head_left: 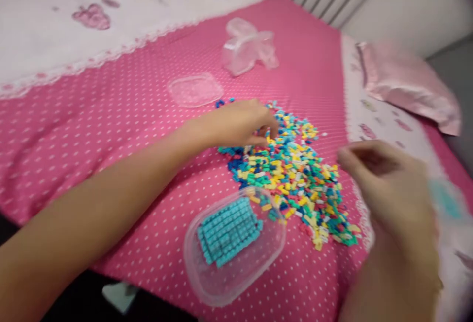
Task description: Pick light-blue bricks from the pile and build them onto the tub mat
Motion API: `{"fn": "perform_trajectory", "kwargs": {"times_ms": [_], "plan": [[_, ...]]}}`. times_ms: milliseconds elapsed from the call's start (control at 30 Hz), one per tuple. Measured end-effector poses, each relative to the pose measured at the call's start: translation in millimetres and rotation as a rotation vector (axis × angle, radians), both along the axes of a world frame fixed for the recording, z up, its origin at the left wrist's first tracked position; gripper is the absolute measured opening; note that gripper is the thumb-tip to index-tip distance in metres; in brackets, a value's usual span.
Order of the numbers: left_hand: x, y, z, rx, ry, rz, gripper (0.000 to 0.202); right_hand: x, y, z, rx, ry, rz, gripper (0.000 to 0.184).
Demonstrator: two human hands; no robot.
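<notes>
A loose heap of small plastic building bricks [295, 169] in yellow, green, blue, white and red lies on the pink polka-dot bedspread. My left hand [246, 122] reaches over the heap's far left side, its fingers curled down among the bricks; whatever they pinch is hidden. To the right of the heap, my right hand [388, 179] is raised, thumb and fingers closed together and blurred; I cannot see anything between them. Nearer to me stands a clear plastic container [236, 287], holding a block of turquoise bricks [229, 231] lined up in tight rows.
A clear flat lid [195, 89] lies beyond my left forearm. Farther back, several clear containers [247, 48] are piled together. A pink satin pillow [410, 85] rests at the right, and something clear and turquoise [449, 203] lies partly behind my right wrist.
</notes>
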State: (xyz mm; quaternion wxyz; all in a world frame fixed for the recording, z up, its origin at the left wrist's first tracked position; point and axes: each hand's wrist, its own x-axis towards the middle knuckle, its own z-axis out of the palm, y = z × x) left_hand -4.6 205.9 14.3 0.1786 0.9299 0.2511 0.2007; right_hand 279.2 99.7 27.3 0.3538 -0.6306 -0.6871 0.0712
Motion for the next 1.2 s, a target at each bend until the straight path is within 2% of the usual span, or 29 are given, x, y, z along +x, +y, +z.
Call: {"fn": "perform_trajectory", "kwargs": {"times_ms": [133, 200, 367, 533, 667, 800, 967, 1200], "plan": [[1.8, 7.0, -8.1, 0.132, 0.054, -0.099, 0.013, 1.5, 24.4, -16.5, -0.044, 0.073, -0.033, 0.02], [3.2, 9.0, -10.5, 0.136, 0.045, -0.141, 0.015, 8.0, 27.4, -23.5, -0.064, 0.073, -0.01, 0.022], [5.2, 8.8, -12.3, 0.058, 0.113, -0.118, 0.016, 7.9, 28.4, -31.5, -0.093, 0.042, 0.065, 0.024], [7.0, 7.5, -10.8, 0.046, 0.151, -0.104, 0.023, -14.8, 36.1, -40.8, -0.116, -0.034, 0.104, 0.027], [10.7, 2.9, -9.0, 0.042, 0.191, -0.089, 0.024, -33.2, 38.7, -48.9, -0.139, -0.072, 0.163, 0.038], [13.0, -1.5, -9.5, 0.049, 0.232, -0.071, 0.026, -39.1, 41.5, -54.3, -0.136, -0.072, 0.17, 0.045], [11.6, -0.5, -9.4, 0.044, 0.247, -0.038, 0.027, -39.5, 47.4, -56.4, -0.128, -0.083, 0.185, 0.038], [11.0, -0.9, -7.5, 0.024, 0.24, -0.024, 0.025, -35.8, 50.4, -54.0, -0.148, -0.106, 0.186, 0.015]]}}
